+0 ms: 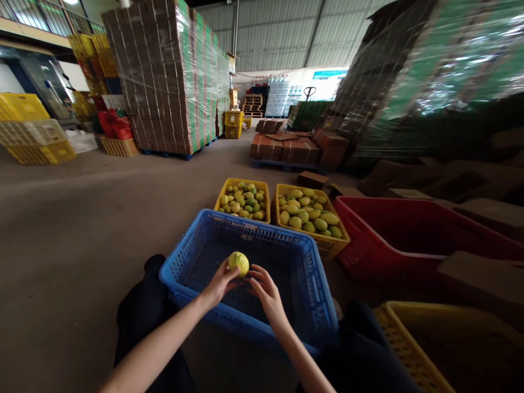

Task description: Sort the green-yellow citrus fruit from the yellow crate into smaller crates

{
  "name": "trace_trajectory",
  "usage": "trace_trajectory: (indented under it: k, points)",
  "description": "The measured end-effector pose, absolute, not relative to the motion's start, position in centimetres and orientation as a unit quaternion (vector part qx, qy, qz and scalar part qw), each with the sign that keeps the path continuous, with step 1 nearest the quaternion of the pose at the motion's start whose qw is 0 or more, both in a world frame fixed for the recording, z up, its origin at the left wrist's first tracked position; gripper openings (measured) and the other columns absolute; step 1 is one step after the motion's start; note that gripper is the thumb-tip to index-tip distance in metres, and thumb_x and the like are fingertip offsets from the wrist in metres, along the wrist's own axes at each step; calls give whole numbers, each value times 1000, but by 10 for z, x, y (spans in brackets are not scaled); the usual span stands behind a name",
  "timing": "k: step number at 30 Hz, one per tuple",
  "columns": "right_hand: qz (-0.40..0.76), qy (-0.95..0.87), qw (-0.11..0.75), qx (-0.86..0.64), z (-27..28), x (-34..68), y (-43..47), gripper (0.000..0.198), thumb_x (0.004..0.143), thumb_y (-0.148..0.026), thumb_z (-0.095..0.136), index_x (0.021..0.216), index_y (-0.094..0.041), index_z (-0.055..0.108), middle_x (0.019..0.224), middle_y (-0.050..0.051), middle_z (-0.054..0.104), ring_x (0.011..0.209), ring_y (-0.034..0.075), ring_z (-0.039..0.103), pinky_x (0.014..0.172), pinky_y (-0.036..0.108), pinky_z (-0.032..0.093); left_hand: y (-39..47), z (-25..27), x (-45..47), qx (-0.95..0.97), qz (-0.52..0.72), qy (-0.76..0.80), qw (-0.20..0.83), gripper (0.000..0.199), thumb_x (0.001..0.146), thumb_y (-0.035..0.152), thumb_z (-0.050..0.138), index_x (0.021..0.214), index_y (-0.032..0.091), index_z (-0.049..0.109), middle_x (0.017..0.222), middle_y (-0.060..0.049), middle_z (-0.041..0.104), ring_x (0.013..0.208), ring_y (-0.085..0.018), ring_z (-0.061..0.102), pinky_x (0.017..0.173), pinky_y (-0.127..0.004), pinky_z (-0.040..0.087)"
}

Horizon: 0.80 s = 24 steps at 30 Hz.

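Note:
Over the blue plastic crate, a yellow-green lemon is gripped in my left hand, with the thumb across its near side. Close by on the right is my right hand, its fingers apart and curved toward the lemon. Whether a right fingertip touches the fruit I cannot tell. The blue crate stands between my knees, and its visible floor shows no fruit. Just beyond it are two yellow crates: the left one holds small yellow and green lemons, the right one larger, longer yellow-green fruit.
A red bin stands to the right, with a yellow crate at the near right. Flattened cardboard lies beside them. Farther off are wrapped pallet stacks, a low pallet of cartons and stacked yellow crates.

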State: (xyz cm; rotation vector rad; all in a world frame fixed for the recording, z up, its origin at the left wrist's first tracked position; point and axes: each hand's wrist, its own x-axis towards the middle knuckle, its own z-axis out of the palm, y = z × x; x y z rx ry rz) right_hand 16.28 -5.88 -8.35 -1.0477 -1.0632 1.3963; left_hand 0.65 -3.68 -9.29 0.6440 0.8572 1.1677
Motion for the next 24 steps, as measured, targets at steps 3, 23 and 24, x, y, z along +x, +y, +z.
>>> trace_trajectory:
  k: [3,23,24]
  points:
    - [654,-374,499,-428,-83,163,-58,52,69,-55,74,109,-25,61,90,5,71,71,23,71,67,38,58,-36,-87,10,374,532,384,655,73,50,23,89,116,23,58,109,-6,65,97,-22,62,87,-33,48]
    - [524,-458,542,-471,-82,172,-57,52,54,-33,85,99,-23,62,99,5,66,87,24,65,76,37,55,-38,-91,15,343,391,357,776,51,75,51,70,115,21,63,115,-9,63,97,-20,60,79,-32,51]
    - [505,-478,544,-470,-83,173,-57,52,55,-31,84,100,-24,61,101,4,65,87,23,64,77,36,55,-38,-93,15,323,377,369,786,52,75,54,69,113,20,63,113,-10,63,92,-19,61,77,-32,51]
